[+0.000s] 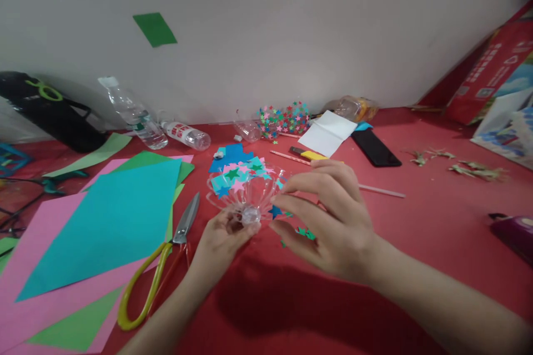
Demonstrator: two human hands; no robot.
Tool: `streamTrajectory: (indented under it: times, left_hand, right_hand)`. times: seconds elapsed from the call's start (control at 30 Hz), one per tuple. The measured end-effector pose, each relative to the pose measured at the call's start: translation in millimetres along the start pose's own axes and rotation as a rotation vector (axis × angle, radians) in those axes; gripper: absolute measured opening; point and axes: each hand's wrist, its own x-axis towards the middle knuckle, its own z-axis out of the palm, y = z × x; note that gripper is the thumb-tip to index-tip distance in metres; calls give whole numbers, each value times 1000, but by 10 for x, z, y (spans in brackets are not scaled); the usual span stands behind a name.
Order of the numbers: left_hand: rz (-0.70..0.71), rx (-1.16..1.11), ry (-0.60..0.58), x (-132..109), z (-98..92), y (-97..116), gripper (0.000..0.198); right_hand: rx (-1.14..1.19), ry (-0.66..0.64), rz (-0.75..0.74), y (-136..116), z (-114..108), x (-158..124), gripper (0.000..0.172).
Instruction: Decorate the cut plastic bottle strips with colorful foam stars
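Note:
My left hand (222, 241) is closed round the neck end of a cut clear plastic bottle (252, 214). Its wall is slit into thin strips that flare outward like petals. Paper stars, pink, green and blue, show on and through the strips; whether they are stuck on or lie behind, I cannot tell. To the right of the strips my right hand (328, 216) hovers with curved fingers, thumb and forefinger apart and nothing visible between them. Green paper stars (306, 233) lie on the red table below it.
Scissors (152, 283) lie left of my left hand, beside a blue paper sheet (112, 222). Behind are plastic bottles (187, 134), a star-covered clear bottle piece (283, 120), a yellow cutter (312, 155) and a black phone (377, 148). A black flask (50, 111) leans by the wall.

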Motion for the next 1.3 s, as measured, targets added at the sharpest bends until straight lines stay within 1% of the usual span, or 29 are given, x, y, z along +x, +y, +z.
streamTrajectory:
  times: [0.17, 0.47, 0.67, 0.8, 0.9, 1.03, 1.2, 1.3]
  left_hand:
    - [-22, 2, -19, -12, 1, 2, 36]
    - [5, 44, 23, 13, 1, -47, 34]
    - [31, 125, 68, -26, 23, 24, 34]
    - [28, 143, 76, -45, 31, 19, 33]
    - [42, 160, 94, -47, 38, 23, 32]
    - [20, 132, 93, -42, 53, 33, 30]
    - [3, 60, 89, -42, 58, -13, 31]
    - [22, 29, 104, -46, 53, 1, 23]
  right_hand:
    - [-78, 6, -51, 33, 65, -56, 17]
    - [-34, -31, 7, 16, 98, -48, 10]
    - [10, 16, 27, 22, 108, -39, 9]
    - [2, 40, 29, 11, 103, -34, 9]
    - [-13, 34, 33, -8, 92, -24, 12]
    - [-20, 31, 32, -21, 80, -12, 15]
    - [-2, 9, 41, -6, 89, -28, 9]
    - [-11, 14, 46, 3, 92, -52, 17]
